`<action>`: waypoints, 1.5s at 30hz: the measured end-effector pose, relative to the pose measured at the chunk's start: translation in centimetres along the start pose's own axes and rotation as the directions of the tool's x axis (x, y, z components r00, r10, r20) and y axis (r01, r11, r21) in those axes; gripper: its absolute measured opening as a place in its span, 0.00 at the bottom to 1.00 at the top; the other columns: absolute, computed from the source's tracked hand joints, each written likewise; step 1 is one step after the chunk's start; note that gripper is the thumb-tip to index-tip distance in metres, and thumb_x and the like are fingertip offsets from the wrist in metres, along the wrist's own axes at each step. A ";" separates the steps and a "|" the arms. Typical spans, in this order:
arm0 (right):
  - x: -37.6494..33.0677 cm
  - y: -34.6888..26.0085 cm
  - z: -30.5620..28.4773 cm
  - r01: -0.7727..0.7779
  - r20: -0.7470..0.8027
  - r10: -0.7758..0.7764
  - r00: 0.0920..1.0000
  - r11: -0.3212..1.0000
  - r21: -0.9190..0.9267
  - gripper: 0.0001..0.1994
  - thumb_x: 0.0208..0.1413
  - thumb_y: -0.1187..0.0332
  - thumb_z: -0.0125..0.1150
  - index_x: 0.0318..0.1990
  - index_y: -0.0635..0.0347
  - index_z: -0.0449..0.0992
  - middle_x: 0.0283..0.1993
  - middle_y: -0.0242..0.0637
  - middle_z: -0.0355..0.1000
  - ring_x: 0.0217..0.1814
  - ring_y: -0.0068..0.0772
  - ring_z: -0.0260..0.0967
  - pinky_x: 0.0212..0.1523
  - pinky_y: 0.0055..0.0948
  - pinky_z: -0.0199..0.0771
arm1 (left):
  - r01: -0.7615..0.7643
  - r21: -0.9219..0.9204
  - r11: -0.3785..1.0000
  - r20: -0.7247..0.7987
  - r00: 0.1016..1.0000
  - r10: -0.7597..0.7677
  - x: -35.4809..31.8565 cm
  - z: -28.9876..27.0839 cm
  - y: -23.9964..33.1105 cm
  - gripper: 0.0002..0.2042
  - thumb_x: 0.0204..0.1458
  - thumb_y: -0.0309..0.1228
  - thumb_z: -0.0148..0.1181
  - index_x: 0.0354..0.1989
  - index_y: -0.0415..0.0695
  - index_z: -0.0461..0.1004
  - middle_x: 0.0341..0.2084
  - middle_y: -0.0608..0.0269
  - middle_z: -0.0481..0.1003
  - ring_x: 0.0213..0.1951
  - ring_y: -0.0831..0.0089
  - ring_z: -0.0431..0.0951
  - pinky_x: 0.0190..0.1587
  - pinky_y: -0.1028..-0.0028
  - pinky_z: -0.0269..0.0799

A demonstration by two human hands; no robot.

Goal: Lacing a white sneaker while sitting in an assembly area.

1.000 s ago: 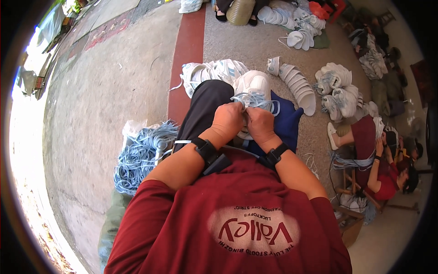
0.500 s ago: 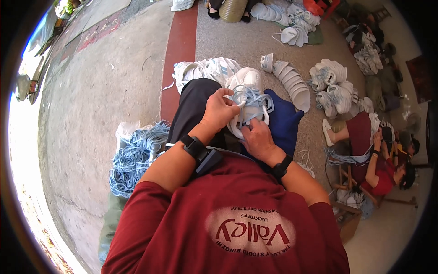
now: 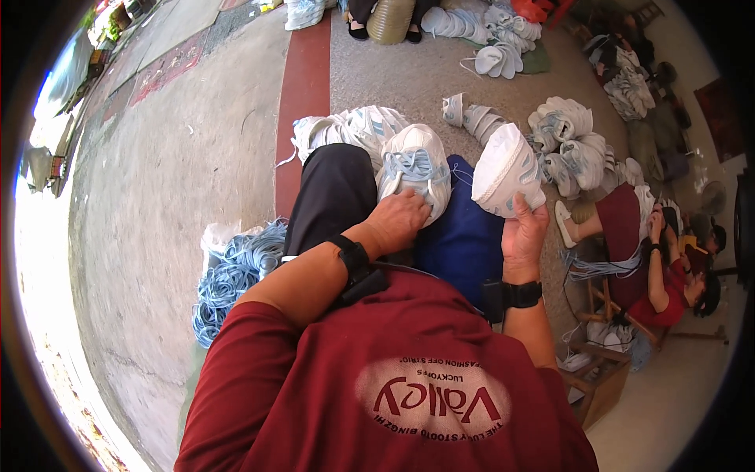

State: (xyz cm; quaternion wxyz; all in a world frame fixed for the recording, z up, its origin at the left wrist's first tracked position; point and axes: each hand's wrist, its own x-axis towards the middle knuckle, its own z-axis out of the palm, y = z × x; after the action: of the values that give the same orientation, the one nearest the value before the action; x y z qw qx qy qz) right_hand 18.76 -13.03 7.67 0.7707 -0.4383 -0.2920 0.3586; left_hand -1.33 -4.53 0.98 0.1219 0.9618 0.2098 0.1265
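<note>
A white shoe upper with light blue laces (image 3: 415,161) rests toe-away between my knees, by the dark-trousered leg. My left hand (image 3: 399,223) is closed at its near end, fingers curled over the opening, and the fingertips are partly hidden. To the right, my right hand (image 3: 525,240) pinches a second white shoe upper (image 3: 503,177) by its edge, thumb on top. That one has light blue side patches, and its laces, if any, are out of sight. Blue cloth (image 3: 460,248) lies under and between the two.
Finished-looking white shoes (image 3: 346,130) lie heaped beyond my knee. A nested row of uppers (image 3: 481,122) curves away behind the held one. Blue laces (image 3: 236,275) pile at my left. More shoes (image 3: 570,141) stand right, near a seated co-worker (image 3: 668,299) and wooden stool (image 3: 594,385).
My right hand has left the laced upper and swung right, where it now holds another upper. My left hand has moved from the laces down to the near opening.
</note>
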 end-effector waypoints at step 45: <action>-1.0 -2.8 -3.3 -0.069 0.031 0.071 0.997 0.995 -0.072 0.26 0.44 0.80 0.59 0.55 0.68 0.63 0.53 0.40 0.67 0.54 0.36 0.64 0.58 0.34 0.59 | 0.094 -0.072 0.993 -0.175 0.979 -0.105 0.8 0.4 -2.3 0.16 0.32 0.26 0.62 0.34 0.44 0.68 0.32 0.58 0.72 0.40 0.57 0.72 0.43 0.63 0.67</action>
State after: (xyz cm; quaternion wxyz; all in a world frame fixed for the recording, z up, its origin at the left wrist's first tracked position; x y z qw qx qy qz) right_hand 21.56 -16.44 8.54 0.7366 -0.4694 -0.3018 0.3821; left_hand -1.35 -2.21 0.09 0.1391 0.9306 0.2637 0.2124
